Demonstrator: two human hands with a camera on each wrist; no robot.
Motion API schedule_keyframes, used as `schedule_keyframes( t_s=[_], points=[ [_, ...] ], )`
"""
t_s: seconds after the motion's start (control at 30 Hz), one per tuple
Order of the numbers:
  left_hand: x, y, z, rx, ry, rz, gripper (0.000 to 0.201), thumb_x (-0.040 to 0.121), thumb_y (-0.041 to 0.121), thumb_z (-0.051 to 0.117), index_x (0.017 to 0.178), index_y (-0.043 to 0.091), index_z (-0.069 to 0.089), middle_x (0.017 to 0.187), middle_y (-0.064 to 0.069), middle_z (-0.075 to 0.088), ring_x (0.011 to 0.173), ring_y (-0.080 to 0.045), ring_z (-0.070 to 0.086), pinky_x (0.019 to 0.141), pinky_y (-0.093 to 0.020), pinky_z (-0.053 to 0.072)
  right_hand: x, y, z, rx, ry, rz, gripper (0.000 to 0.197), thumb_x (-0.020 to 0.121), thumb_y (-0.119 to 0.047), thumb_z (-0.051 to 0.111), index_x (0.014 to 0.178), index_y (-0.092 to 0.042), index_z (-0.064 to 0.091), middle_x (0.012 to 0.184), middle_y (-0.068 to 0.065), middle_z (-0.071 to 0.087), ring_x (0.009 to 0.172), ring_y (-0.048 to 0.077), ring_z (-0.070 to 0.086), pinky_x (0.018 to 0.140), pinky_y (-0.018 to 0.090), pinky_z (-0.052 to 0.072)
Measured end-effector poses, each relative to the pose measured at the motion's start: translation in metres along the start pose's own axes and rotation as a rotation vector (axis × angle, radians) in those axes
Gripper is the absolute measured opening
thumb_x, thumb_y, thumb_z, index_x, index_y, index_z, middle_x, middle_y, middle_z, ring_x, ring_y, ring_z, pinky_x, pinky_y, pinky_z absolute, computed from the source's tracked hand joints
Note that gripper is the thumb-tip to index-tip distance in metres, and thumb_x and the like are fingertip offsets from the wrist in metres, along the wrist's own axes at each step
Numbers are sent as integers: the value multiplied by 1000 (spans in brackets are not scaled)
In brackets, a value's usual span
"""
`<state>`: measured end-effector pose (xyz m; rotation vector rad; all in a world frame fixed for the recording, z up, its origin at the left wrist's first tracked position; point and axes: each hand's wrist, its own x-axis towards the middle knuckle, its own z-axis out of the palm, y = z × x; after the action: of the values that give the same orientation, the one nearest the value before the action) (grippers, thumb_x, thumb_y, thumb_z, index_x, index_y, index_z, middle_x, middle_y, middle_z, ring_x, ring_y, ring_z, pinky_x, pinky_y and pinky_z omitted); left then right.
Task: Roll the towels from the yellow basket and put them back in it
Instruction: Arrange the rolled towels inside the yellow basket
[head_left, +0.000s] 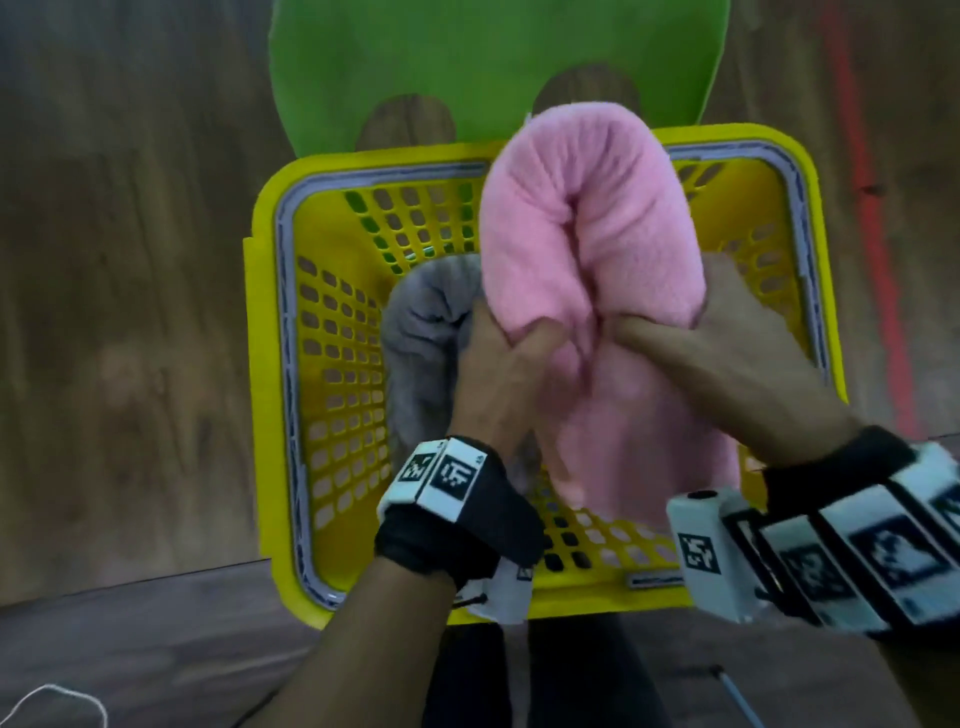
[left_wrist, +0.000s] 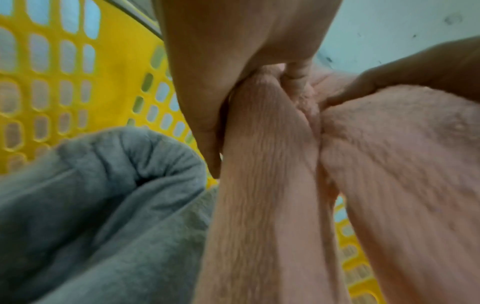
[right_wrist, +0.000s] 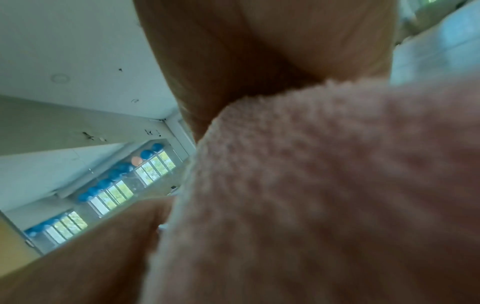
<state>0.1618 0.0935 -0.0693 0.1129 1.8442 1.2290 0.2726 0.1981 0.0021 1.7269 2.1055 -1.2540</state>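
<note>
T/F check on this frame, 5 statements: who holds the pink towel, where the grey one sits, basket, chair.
1. Both hands hold the pink towel. True: the left hand and the right hand each have a grip on it.
2. The grey towel lies on the floor. False: it sits inside the yellow basket.
3. The pink towel is bent double, with its fold on top. True.
4. The basket has solid walls. False: they are full of holes.
5. A red chair stands behind the basket. False: the chair is green.
</note>
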Motion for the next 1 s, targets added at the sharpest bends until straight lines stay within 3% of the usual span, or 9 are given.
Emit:
schedule_keyframes(
  t_s=[0.17, 0.3, 0.4, 0.5, 0.6, 0.7, 0.77, 0.9, 1.0],
  points=[
    [-4, 6, -63, 175, 278, 122, 50, 73, 41, 62, 118, 22, 53, 106, 9, 64, 96, -11, 57, 81, -26, 42, 12, -25, 47, 109, -128, -26, 71, 75, -60, 66, 131, -23, 42, 131, 11, 56, 120, 29, 53, 91, 32, 41],
    [16, -11, -84, 421, 301, 38, 53, 84, 41, 59, 131, 21, 44, 123, -8, 60, 110, -28, 55, 85, -32, 38, 25, -22, 102, 114, -202, 5, 74, 84, -47, 66, 139, -12, 32, 135, 17, 52, 123, 32, 50, 92, 31, 39],
    [34, -36, -83, 517, 224, -183, 67, 88, 39, 55, 143, 10, 32, 136, -19, 49, 123, -36, 47, 97, -38, 38, 41, -10, 151, 69, -327, 76, 88, 79, -54, 67, 142, -6, 29, 138, 17, 49, 124, 33, 51, 100, 38, 42],
    [47, -55, -80, 441, 94, -321, 63, 87, 32, 58, 137, -2, 42, 135, -19, 51, 123, -35, 51, 97, -36, 44, 51, -2, 177, -58, -424, 170, 105, 79, -61, 64, 150, -4, 11, 149, 19, 35, 132, 34, 42, 102, 36, 36],
    [52, -58, -77, 491, 57, -343, 46, 97, 21, 47, 133, -7, 45, 134, -22, 52, 121, -36, 51, 95, -35, 44, 56, 0, 176, -85, -416, 125, 96, 82, -59, 63, 148, -2, 23, 146, 16, 39, 130, 32, 44, 97, 33, 38],
    [43, -53, -70, 592, 175, -213, 51, 96, 20, 46, 140, -4, 36, 143, -23, 41, 130, -37, 41, 102, -36, 36, 58, 8, 144, -46, -309, 15, 55, 89, -56, 54, 116, -9, 61, 119, 13, 63, 110, 30, 58, 81, 31, 41],
    [33, -45, -58, 746, 289, 45, 68, 88, 18, 54, 148, 5, 24, 150, -23, 26, 137, -38, 26, 111, -43, 26, 64, 28, 112, -60, -142, -43, 40, 91, -49, 55, 98, -10, 65, 107, 15, 68, 103, 31, 61, 82, 35, 46],
    [26, -37, -3, 897, 133, 454, 48, 82, 23, 56, 128, 11, 48, 132, -17, 41, 124, -37, 38, 104, -42, 30, 89, 87, 59, -253, 31, 101, 48, 85, -31, 66, 123, -3, 54, 124, 25, 57, 116, 40, 52, 92, 44, 43],
    [33, -51, 40, 1061, -80, 256, 51, 88, 27, 52, 130, 1, 41, 129, -21, 46, 118, -36, 44, 95, -39, 29, 108, 114, 51, -371, -86, 194, 58, 89, -26, 65, 135, 0, 43, 138, 22, 47, 124, 39, 47, 93, 39, 39]
  ],
)
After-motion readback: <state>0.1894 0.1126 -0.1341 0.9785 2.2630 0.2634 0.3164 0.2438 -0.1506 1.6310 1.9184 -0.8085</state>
